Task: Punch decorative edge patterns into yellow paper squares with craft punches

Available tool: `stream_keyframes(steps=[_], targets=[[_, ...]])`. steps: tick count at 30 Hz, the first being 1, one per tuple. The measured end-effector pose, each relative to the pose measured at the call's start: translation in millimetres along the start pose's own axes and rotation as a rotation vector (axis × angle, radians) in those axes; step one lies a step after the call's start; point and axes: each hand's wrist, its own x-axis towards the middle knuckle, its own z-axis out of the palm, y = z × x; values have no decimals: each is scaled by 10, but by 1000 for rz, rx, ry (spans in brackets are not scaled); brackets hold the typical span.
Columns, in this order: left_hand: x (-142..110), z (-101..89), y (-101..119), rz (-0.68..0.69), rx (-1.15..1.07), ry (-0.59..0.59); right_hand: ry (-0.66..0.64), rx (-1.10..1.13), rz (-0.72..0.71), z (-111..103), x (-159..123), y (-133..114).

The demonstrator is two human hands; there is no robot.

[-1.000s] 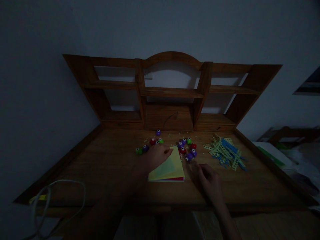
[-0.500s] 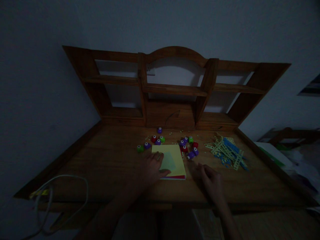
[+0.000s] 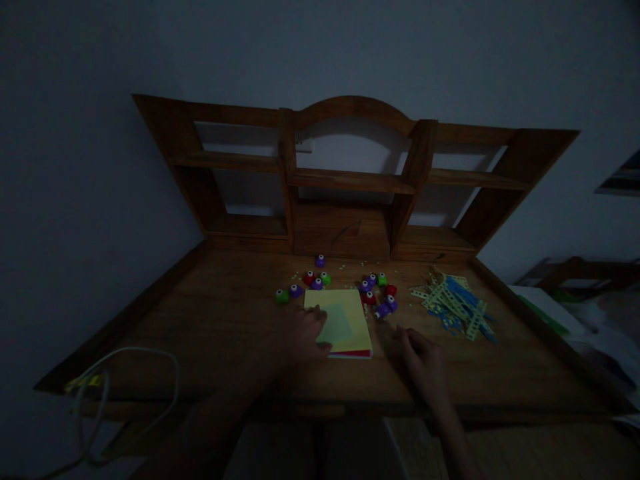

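Observation:
A stack of coloured paper (image 3: pixel 345 303), yellow on top with a greenish square at its middle and red and white sheets at the lower edge, lies on the wooden desk. My left hand (image 3: pixel 305 333) rests over its left edge, thumb and fingers apart, with nothing seen in its grasp. To the right of the stack, my right hand (image 3: pixel 423 357) hovers low at the desk with thumb and fingertips pinched together; anything between them is too dark to make out. Beyond the stack sit several purple one-eyed toy pieces (image 3: pixel 385 307), along with red ones (image 3: pixel 369 298) and green ones (image 3: pixel 282 296).
Blue and pale-yellow perforated strips (image 3: pixel 457 303) are heaped at the right. Tiny pale bits are scattered among the toys. A wooden shelf unit (image 3: pixel 350 180) backs the desk (image 3: pixel 220 307). A white cable (image 3: pixel 145 349) loops over the front left edge.
My left hand has slid a little to the left, from lying on the paper toward its edge. The right hand stays nearly where it was. The view has shifted slightly.

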Motion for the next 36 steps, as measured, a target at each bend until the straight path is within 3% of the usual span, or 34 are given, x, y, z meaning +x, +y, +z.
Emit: stream_keyframes(steps=[9, 18, 24, 27, 30, 32, 34, 36], targets=[[105, -18, 15, 1, 47, 9, 18, -16, -41, 9, -3, 26], [151, -14, -127, 20, 52, 27, 11, -15, -13, -11, -3, -38], [202, -10, -214, -169, -72, 63, 11, -15, -41, -9, 5, -8], [187, -89, -194, -313, -386, 153, 7, -21, -40, -11, 6, -6], [49, -210, 17, -387, -1025, 257, 11, -26, -36, -8, 1, -1], [-108, -246, 287, -354, -1192, 198, 16, -24, -30, -2, -1, 5], [-267, -206, 618, -434, -1583, 127, 18, -16, -17, 3, 1, 9], [-384, -94, 939, -463, -1838, -28, 20, 4, 3, 0, 6, 2]])
